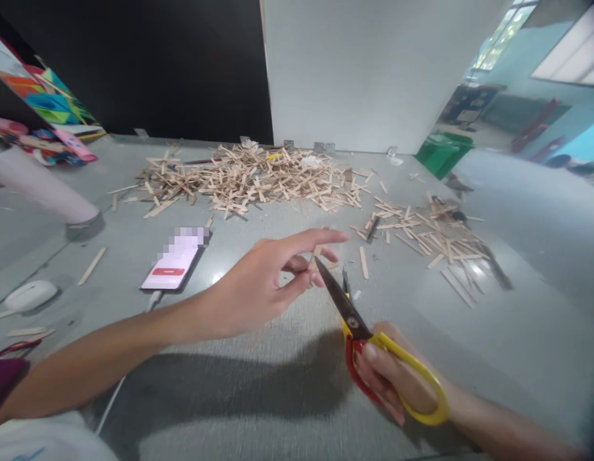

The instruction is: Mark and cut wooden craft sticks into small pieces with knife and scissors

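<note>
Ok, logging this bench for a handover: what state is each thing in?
Scissors, blades open, held in right hand.
Left hand, index out, other fingers pinched near the blades.
Phone, screen lit, flat, cable in.
Sticks, loose in two heaps on the table.

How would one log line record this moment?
left hand: pinching beside blade tips, contents unclear | right hand: gripping scissors, blades open | table: stick pile, phone
</note>
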Demonstrator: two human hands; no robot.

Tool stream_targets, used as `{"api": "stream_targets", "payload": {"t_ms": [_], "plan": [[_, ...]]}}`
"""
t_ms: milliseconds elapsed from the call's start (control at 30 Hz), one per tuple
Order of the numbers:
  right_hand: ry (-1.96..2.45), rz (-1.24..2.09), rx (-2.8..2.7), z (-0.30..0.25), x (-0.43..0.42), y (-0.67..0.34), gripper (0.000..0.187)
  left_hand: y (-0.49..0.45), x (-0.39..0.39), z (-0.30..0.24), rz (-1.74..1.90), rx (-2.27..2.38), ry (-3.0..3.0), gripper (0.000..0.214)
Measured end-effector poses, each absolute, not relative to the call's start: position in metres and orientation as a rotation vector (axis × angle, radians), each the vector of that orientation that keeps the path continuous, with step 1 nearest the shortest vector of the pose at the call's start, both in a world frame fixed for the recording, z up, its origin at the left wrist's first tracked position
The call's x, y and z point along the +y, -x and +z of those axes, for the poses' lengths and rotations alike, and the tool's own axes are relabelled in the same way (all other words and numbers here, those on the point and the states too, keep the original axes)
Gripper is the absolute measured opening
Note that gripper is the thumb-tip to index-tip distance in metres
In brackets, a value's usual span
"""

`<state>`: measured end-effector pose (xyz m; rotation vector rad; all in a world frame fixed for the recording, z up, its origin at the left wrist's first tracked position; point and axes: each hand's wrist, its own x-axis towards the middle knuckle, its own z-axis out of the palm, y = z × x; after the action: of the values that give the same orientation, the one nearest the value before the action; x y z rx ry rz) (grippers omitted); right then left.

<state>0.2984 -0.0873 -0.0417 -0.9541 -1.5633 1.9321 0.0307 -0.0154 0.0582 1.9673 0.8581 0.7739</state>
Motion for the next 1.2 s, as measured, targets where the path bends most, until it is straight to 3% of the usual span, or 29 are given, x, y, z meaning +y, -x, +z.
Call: {"api": "stream_targets", "payload": {"t_ms": [433, 1200], "plan": [[0.906, 2.008, -1.451, -0.036, -0.086, -0.298, 0.07, -0.03, -0.007, 0.056, 0.69, 0.746, -1.72, 0.056], [1.057, 1.999, -1.463, -0.046, -0.086, -0.298, 0.074, -0.036, -0.011, 0.051, 0.788, 0.898, -1.856, 0.049]]}}
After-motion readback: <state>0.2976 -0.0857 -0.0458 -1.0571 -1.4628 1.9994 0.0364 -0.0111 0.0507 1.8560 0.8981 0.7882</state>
